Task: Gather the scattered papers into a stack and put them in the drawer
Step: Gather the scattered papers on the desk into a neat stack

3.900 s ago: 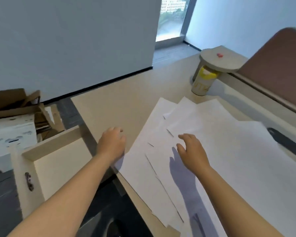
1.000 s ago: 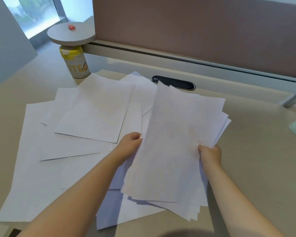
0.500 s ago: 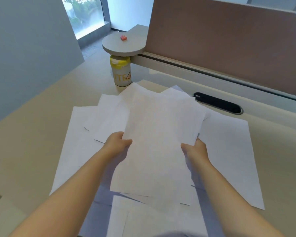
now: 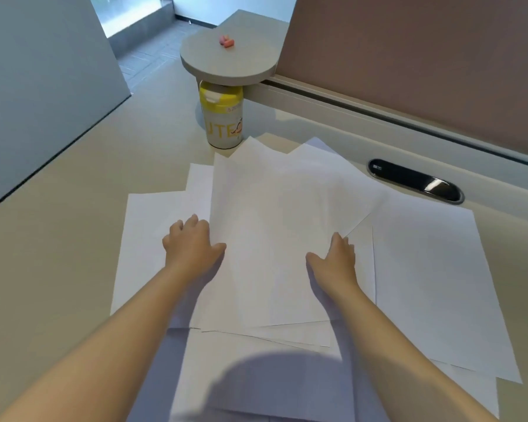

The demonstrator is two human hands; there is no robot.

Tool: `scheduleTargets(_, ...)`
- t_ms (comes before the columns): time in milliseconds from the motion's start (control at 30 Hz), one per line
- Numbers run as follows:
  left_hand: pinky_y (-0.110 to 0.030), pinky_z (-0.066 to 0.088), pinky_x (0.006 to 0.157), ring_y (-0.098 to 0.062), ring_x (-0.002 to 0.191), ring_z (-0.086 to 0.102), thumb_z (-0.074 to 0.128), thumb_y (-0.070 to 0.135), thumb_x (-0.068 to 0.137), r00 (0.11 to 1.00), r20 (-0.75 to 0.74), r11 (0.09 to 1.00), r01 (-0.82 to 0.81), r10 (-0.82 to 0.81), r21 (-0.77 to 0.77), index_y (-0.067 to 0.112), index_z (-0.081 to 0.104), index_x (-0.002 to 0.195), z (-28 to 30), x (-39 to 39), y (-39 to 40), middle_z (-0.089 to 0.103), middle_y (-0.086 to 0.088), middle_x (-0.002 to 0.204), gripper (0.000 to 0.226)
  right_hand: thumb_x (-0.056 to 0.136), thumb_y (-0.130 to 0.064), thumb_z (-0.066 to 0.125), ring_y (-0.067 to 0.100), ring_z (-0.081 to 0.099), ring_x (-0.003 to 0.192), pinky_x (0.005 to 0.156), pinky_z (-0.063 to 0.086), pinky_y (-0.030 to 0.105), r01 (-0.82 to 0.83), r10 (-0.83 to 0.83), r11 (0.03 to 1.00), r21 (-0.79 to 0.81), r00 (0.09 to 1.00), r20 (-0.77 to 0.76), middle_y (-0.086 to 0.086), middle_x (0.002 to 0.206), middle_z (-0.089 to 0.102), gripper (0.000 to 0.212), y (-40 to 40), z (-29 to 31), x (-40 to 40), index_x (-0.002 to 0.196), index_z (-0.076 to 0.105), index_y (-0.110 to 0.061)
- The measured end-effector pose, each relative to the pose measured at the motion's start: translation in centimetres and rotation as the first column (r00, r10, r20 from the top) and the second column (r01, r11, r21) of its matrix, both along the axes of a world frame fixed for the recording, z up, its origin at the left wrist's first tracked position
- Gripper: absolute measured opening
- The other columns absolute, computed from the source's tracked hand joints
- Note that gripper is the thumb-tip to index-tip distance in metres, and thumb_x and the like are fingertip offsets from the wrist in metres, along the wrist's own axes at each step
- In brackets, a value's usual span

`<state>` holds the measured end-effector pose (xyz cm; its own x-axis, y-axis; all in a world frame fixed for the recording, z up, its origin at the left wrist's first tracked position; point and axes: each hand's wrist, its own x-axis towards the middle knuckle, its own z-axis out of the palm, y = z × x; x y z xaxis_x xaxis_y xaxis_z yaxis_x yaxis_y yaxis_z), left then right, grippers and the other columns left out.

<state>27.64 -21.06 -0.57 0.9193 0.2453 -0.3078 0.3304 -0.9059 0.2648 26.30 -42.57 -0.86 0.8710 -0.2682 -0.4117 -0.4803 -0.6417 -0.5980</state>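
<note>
White paper sheets lie spread over the beige desk. A loose stack of papers rests flat on top of them in the middle. My left hand lies against the stack's left edge, thumb on the top sheet, fingers on a lower sheet. Resting on the stack's right edge is my right hand, fingers apart and flat. Another single sheet lies to the right, and more sheets lie near me under my shadow. The drawer is out of view.
A yellow-lidded white canister stands behind the papers under a round grey shelf with small pink things on it. A black oval cable slot sits at the back right. A brown partition closes the desk's far side.
Half a second ago both hands held the stack raised by its sides. It now lies flat on the other sheets, with my hands resting at its edges.
</note>
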Motion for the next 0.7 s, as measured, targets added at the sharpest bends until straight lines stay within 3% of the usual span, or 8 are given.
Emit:
scheduleTargets(67, -0.039, 0.037, 0.095, -0.034, 0.123, 0.039, 0.059, 0.031, 0.081, 0.999, 0.035, 0.993, -0.013, 0.018, -0.120, 0.005, 0.053, 0.109, 0.4, 0.1, 0.0, 0.051, -0.009, 0.128, 0.038, 0.087, -0.019, 0.052, 0.030, 0.019, 0.140, 0.114, 0.024, 0.041, -0.011, 0.011, 1.000, 0.000, 1.000, 0.023, 0.016, 0.150, 0.025, 0.062, 0.8, 0.3, 0.5, 0.140, 0.026, -0.001)
scheduleTargets(167, -0.038, 0.042, 0.096, -0.032, 0.127, 0.039, 0.064, 0.024, 0.080, 0.977, 0.054, 0.923, -0.177, 0.207, -0.343, 0.005, 0.047, 0.126, 0.8, 0.5, 0.5, 0.039, -0.014, 0.139, 0.053, 0.085, -0.013, 0.055, 0.032, 0.031, 0.132, 0.106, 0.033, 0.038, 0.092, -0.092, 0.996, 0.010, 0.994, 0.052, 0.017, 0.146, 0.026, 0.064, 1.1, 0.9, 0.9, 0.141, 0.026, -0.002)
scheduleTargets(300, -0.039, 0.038, 0.100, -0.033, 0.131, 0.039, 0.065, 0.023, 0.082, 0.917, -0.054, 0.796, -0.371, 0.395, -0.479, 0.000, 0.032, 0.138, 1.4, 1.2, 0.9, 0.030, -0.016, 0.147, 0.070, 0.083, -0.003, 0.056, 0.031, 0.046, 0.119, 0.082, 0.035, 0.026, 0.205, -0.207, 0.969, 0.138, 0.978, 0.001, 0.017, 0.141, 0.037, 0.064, 0.7, 1.2, 0.6, 0.139, 0.026, 0.000)
scheduleTargets(433, -0.037, 0.043, 0.087, -0.033, 0.120, 0.050, 0.061, 0.024, 0.085, 0.912, -0.148, 0.722, -0.396, 0.383, -0.568, 0.000, 0.041, 0.129, 1.2, 1.6, 0.8, 0.051, -0.015, 0.130, 0.054, 0.083, -0.001, 0.055, 0.021, 0.052, 0.087, 0.070, 0.040, 0.024, 0.234, -0.236, 0.952, 0.199, 0.972, -0.011, 0.014, 0.109, 0.062, 0.031, 0.9, 1.1, 0.6, 0.113, 0.053, 0.003)
scheduleTargets(500, -0.033, 0.041, 0.072, -0.034, 0.104, 0.056, 0.051, 0.028, 0.089, 0.939, -0.095, 0.789, -0.330, 0.331, -0.518, 0.006, 0.057, 0.097, 1.2, 1.2, 1.0, 0.061, -0.009, 0.094, 0.024, 0.083, -0.001, 0.054, 0.021, 0.051, 0.082, 0.059, 0.038, 0.024, 0.223, -0.223, 0.959, 0.173, 0.975, -0.021, 0.011, 0.093, 0.059, 0.003, 0.6, 1.1, 0.6, 0.082, 0.057, -0.002)
scheduleTargets(567, -0.035, 0.041, 0.073, -0.036, 0.103, 0.053, 0.043, 0.029, 0.091, 0.966, -0.002, 0.898, -0.239, 0.257, -0.370, 0.010, 0.057, 0.071, 1.3, 0.9, 1.5, 0.061, -0.010, 0.082, 0.031, 0.086, -0.002, 0.052, 0.022, 0.050, 0.081, 0.062, 0.037, 0.024, 0.203, -0.204, 0.968, 0.150, 0.979, -0.011, 0.013, 0.090, 0.057, 0.013, 0.2, 1.1, 0.4, 0.072, 0.053, -0.003)
scheduleTargets(633, -0.040, 0.040, 0.093, -0.037, 0.121, 0.043, 0.043, 0.026, 0.092, 0.976, 0.034, 0.943, -0.197, 0.214, -0.267, 0.010, 0.066, 0.095, 1.1, 0.9, 2.1, 0.059, -0.015, 0.116, 0.028, 0.088, -0.003, 0.049, 0.022, 0.049, 0.084, 0.070, 0.036, 0.026, 0.212, -0.218, 0.966, 0.147, 0.976, 0.024, 0.017, 0.097, 0.059, 0.012, -0.4, 1.1, 0.1, 0.093, 0.056, 0.006)
scheduleTargets(700, -0.039, 0.035, 0.103, -0.034, 0.130, 0.036, 0.046, 0.021, 0.091, 0.982, 0.034, 0.948, -0.169, 0.185, -0.270, 0.008, 0.057, 0.121, 0.6, 1.2, 2.5, 0.047, -0.015, 0.136, 0.034, 0.091, -0.003, 0.046, 0.023, 0.049, 0.090, 0.075, 0.034, 0.027, 0.235, -0.252, 0.956, 0.173, 0.964, 0.080, 0.012, 0.099, 0.054, 0.022, -0.9, 1.1, -0.2, 0.109, 0.053, 0.007)
